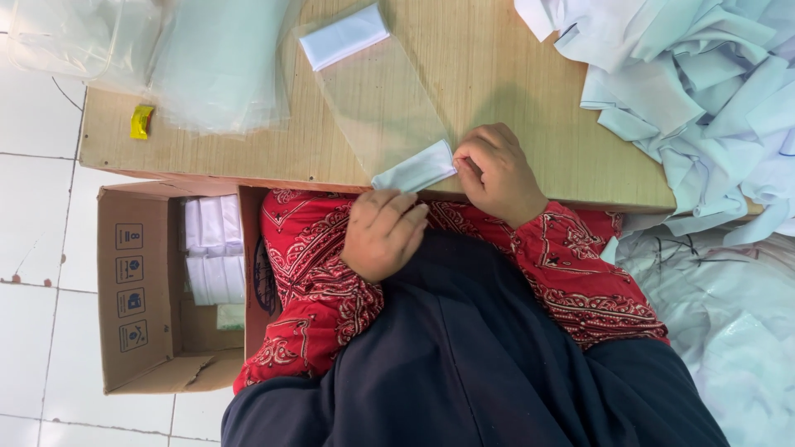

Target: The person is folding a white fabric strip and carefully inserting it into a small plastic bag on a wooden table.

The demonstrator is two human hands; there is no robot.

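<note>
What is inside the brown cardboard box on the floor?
The brown cardboard box holds folded white cloth pieces, stacked in rows against its right side. The box's right wall and the red patterned sleeve cover anything further right.

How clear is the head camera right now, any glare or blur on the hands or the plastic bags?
Head view: even, soft light, with faint shadows under the right hand and left hand; both hands and the folded cloth are sharp; the clear bag shows mild sheen, no harsh glare; the stack of bags looks hazy.
</note>
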